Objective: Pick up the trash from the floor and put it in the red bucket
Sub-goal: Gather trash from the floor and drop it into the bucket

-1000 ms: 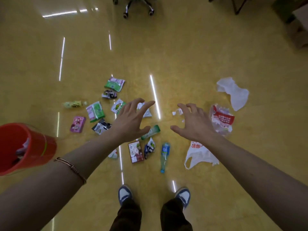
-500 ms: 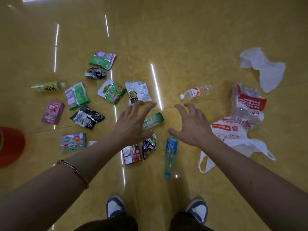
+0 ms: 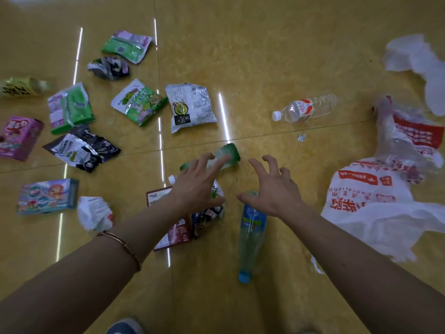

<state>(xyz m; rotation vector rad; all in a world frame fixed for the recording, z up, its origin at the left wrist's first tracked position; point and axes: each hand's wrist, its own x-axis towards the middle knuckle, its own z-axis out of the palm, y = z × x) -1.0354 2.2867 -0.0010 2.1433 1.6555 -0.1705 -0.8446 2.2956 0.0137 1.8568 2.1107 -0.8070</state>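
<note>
Left: I see the left hand (image 3: 197, 189) with fingers straight and spread, holding nothing. Its fingertips lie over the green bottle (image 3: 224, 156), and I cannot tell whether they touch.
Right: the right hand (image 3: 272, 189) has its fingers spread with the tips bent, gripping nothing.
Bottles: I count four, all lying on the floor (image 3: 265, 56).
- green bottle, at the left fingertips
- blue bottle (image 3: 251, 235), beneath the right thumb
- clear bottle (image 3: 304, 109), beyond the right fingertips
- yellow bottle (image 3: 21, 86), far left of the left fingers
Packets: I count eight.
- Six lie beyond and left of the left fingers: purple packet (image 3: 126, 45), crumpled packet (image 3: 108, 67), two green packets (image 3: 69, 108) (image 3: 138, 102), white packet (image 3: 190, 107), black packet (image 3: 81, 148).
- dark packet (image 3: 209, 213), under the left thumb
- white wad (image 3: 95, 213), left of the left wrist
Boxes: I count three.
- pink box (image 3: 18, 137) and blue box (image 3: 48, 196), well left of the left fingers
- maroon box (image 3: 157, 197), partly under the left wrist
Bags: I count three, all right of the right fingers: printed bag (image 3: 373, 206), clear bag (image 3: 409, 141), plain bag (image 3: 419, 59).
Scrap: one scrap (image 3: 301, 137), between the right fingertips and the clear bottle.
</note>
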